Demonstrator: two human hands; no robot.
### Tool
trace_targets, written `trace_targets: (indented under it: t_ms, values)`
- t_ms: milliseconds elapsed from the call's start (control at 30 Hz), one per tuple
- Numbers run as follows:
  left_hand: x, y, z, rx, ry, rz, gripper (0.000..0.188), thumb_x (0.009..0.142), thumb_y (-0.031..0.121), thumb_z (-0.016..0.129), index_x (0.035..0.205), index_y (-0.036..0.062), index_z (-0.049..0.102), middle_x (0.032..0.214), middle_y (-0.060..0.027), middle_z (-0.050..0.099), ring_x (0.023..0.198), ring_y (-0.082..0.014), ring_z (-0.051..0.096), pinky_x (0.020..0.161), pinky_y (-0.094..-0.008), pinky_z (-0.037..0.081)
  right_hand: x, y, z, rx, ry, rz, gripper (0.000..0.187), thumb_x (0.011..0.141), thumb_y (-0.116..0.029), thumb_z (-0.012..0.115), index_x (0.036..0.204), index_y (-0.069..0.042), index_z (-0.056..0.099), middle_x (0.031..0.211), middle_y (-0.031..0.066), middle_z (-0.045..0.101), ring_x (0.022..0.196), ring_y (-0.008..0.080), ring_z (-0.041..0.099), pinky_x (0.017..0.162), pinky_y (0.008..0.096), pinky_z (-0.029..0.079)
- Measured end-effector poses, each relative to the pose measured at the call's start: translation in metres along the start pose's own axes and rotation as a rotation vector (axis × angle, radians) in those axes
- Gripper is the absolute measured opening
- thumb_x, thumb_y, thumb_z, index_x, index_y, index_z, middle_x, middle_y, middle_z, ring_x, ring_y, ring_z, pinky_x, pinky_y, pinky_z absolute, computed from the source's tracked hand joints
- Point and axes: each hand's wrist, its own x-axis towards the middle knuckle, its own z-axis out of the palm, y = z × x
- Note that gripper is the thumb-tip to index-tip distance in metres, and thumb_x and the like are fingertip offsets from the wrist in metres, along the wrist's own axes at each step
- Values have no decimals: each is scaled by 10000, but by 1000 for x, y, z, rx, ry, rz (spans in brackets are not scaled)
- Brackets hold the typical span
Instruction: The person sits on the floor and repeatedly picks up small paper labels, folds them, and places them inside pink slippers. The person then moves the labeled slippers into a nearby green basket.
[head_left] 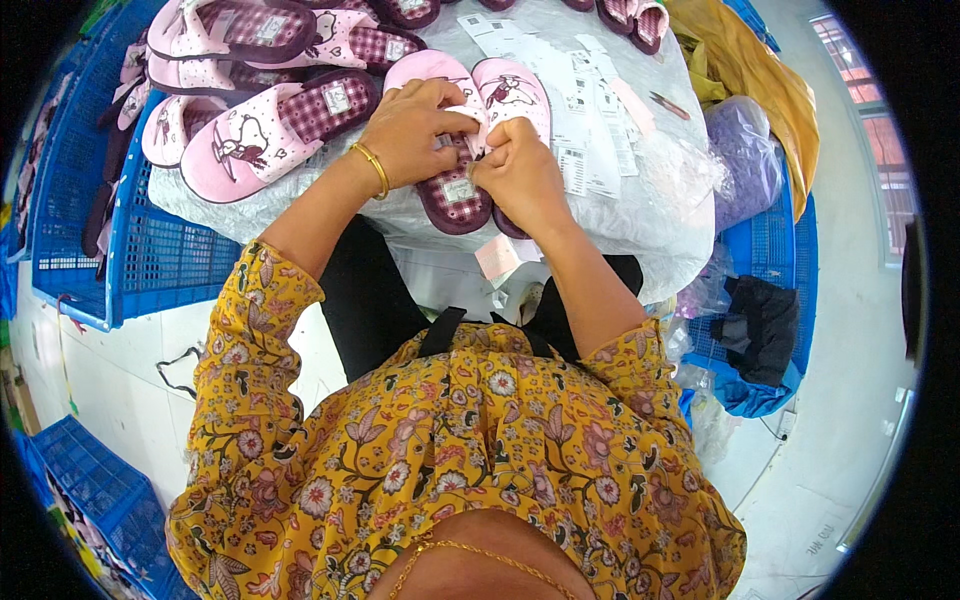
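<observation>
A pair of pink slippers with dark plaid insoles lies side by side on the covered table in front of me. My left hand (420, 130) grips the upper of the left slipper (456, 208), its fingers curled over the inner edge. Close beside it, my right hand (520, 178) is closed in a pinch where the two slippers meet, partly covering the right slipper (513, 88). What lies between its fingertips is too small to make out. Pale labels show on the insoles. Another pink slipper (245, 145) rests to the left of my left wrist.
More slippers (240, 35) are piled at the back left. Printed paper labels (590, 120) and a small snipping tool (670, 106) lie on the right of the plastic-covered table (640, 220). Blue crates (170, 250) stand to the left, and another blue crate (800, 260) stands right.
</observation>
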Motion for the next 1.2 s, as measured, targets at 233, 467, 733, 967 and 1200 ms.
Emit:
trace_targets:
  t_ms: [233, 467, 733, 967, 1200]
  values:
    - [-1, 0, 4, -42, 34, -8, 352, 687, 197, 690, 1034, 217, 744, 1172, -26, 581, 1135, -254, 521, 986, -384, 382, 11, 3, 0, -160, 44, 2, 345, 709, -93, 749, 983, -14, 555, 771, 90, 688, 734, 193, 680, 688, 311, 513]
    - [-2, 2, 2, -55, 24, -27, 354, 684, 165, 703, 1036, 188, 730, 1202, -44, 584, 1170, -269, 521, 1001, -401, 387, 15, -3, -5, -194, -37, 73, 305, 744, -160, 706, 987, -55, 555, 859, 144, 687, 858, 332, 680, 761, 413, 522]
    - [-3, 1, 3, -65, 30, -37, 350, 686, 164, 695, 1033, 184, 730, 1204, -45, 584, 1168, -266, 523, 994, -404, 390, 19, 8, -6, -61, -104, 74, 361, 694, -167, 772, 965, -40, 569, 830, 113, 691, 812, 249, 688, 736, 354, 524]
    - [-3, 1, 3, -51, 28, -34, 333, 695, 167, 681, 1025, 183, 731, 1201, -45, 583, 1156, -265, 526, 986, -405, 394, 19, 6, -8, 3, -122, 70, 356, 690, -127, 783, 955, -24, 569, 804, 98, 695, 785, 204, 687, 717, 321, 523]
    - [-3, 2, 3, -67, 17, -43, 327, 694, 166, 683, 1017, 182, 733, 1199, -46, 583, 1154, -269, 528, 989, -404, 393, 20, 7, -8, 23, -129, 64, 367, 684, -104, 797, 953, -11, 565, 802, 102, 692, 768, 199, 683, 715, 309, 528]
